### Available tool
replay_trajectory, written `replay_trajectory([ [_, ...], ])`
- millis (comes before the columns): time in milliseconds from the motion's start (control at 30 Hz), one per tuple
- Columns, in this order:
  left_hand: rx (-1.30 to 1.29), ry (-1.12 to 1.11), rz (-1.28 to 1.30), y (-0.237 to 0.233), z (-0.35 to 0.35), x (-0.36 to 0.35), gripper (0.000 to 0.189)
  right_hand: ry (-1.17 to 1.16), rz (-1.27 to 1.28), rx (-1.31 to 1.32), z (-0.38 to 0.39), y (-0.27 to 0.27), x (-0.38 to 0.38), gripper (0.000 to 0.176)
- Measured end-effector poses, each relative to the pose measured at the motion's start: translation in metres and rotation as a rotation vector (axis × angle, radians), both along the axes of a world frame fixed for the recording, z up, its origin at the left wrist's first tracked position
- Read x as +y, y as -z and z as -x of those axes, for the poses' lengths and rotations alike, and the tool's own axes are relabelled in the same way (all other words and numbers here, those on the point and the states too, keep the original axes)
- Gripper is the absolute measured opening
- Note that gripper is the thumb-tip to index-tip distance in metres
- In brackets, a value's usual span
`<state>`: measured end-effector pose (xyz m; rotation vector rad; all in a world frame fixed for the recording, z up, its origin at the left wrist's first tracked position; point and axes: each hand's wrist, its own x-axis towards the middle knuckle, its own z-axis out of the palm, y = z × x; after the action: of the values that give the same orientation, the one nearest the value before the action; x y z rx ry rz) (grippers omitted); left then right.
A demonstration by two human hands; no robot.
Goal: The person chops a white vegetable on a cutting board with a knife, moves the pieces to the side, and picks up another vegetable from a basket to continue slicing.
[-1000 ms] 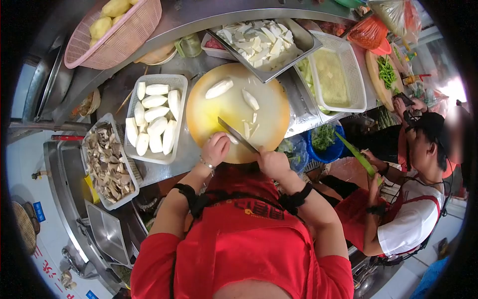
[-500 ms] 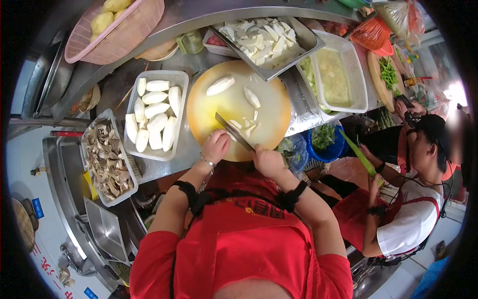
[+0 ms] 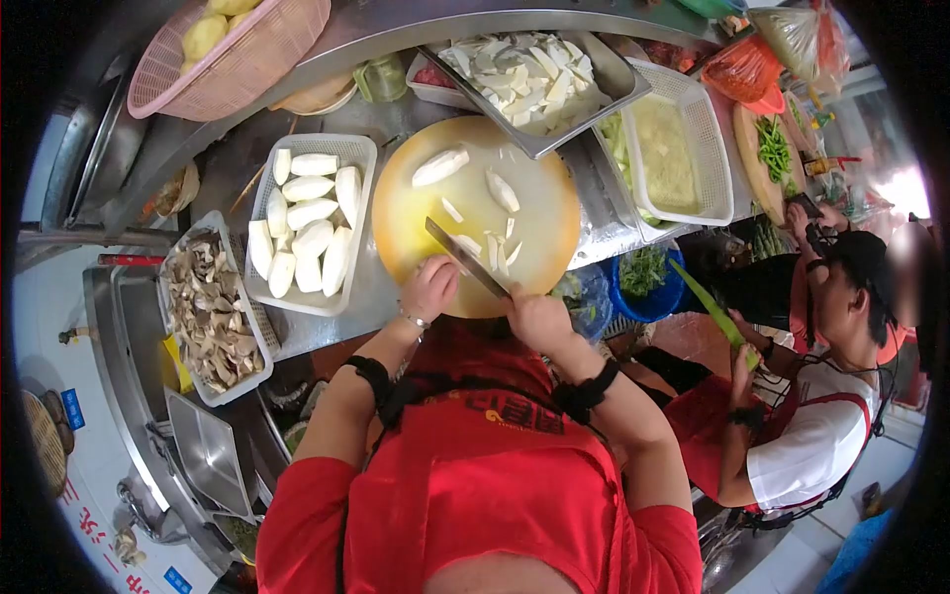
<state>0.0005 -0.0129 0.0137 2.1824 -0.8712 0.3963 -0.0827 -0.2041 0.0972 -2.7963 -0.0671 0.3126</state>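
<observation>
My right hand [image 3: 537,319] is wrapped around the handle of a kitchen knife [image 3: 465,255], whose blade slants across the round cutting board [image 3: 401,188]. Close to the blade's near side, my left hand [image 3: 429,288] has its fingers curled over a white stem that looks like king oyster mushroom, mostly hidden by fingers and blade. Beyond the blade lie several cut white slices [image 3: 502,259]. Two larger white stems, one at the upper left [image 3: 440,166] and one at the right [image 3: 502,189], rest farther back on the board.
Left of the board stands a white basket [image 3: 368,188] of whole white stems, then a basket of torn grey-brown mushrooms [image 3: 210,322]. A steel tray [image 3: 618,87] of white slices overlaps the board's back edge. A white basket [image 3: 720,188] stands right. A co-worker [image 3: 811,426] holds a long green stalk.
Another slice has come off beyond the blade, and a slice now lies farther left on the board. The knife and both hands have hardly shifted.
</observation>
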Motion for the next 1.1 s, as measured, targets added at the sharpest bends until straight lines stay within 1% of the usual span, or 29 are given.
replay_trajectory([
  [100,-0.049,-0.012,-0.002,-0.002,-0.002,-0.001,0.008,-0.015,-0.001,-0.032,-0.002,0.017,0.005,0.022],
  [233,-0.013,0.007,-0.009,-0.001,-0.002,0.0,0.012,-0.027,0.02,0.004,-0.003,0.006,-0.001,0.022],
  [300,-0.027,0.009,0.009,-0.001,-0.001,0.0,0.012,-0.009,-0.024,-0.005,-0.001,0.001,0.0,0.022],
  [367,-0.032,0.005,0.01,-0.004,0.0,0.0,0.011,-0.009,-0.016,0.003,0.0,0.017,0.007,0.022],
  [433,-0.064,0.0,0.017,-0.006,-0.007,-0.003,0.009,-0.01,-0.002,-0.015,-0.008,0.017,0.005,0.021],
  [500,-0.017,0.009,-0.021,-0.003,-0.002,-0.001,0.01,-0.051,0.019,0.023,-0.005,0.012,0.0,0.022],
  [533,-0.018,0.009,-0.019,-0.003,-0.003,-0.001,0.01,-0.05,0.021,0.021,-0.003,0.01,-0.003,0.022],
  [600,-0.023,-0.003,-0.015,-0.003,-0.001,0.0,0.009,-0.001,-0.021,-0.083,0.003,0.005,-0.006,0.022],
  [700,-0.024,-0.004,-0.015,-0.003,-0.001,0.0,0.008,0.017,-0.02,-0.049,0.007,-0.002,-0.007,0.022],
  [900,-0.009,0.004,0.002,0.001,-0.002,-0.001,0.008,-0.008,-0.054,-0.099,0.009,0.004,-0.006,0.023],
  [1000,-0.014,0.003,-0.02,0.0,-0.002,0.0,0.008,-0.034,-0.052,-0.047,0.006,0.004,-0.005,0.023],
  [1100,-0.01,0.006,-0.024,-0.005,-0.002,0.0,0.008,-0.041,-0.06,-0.072,-0.001,0.016,0.002,0.023],
])
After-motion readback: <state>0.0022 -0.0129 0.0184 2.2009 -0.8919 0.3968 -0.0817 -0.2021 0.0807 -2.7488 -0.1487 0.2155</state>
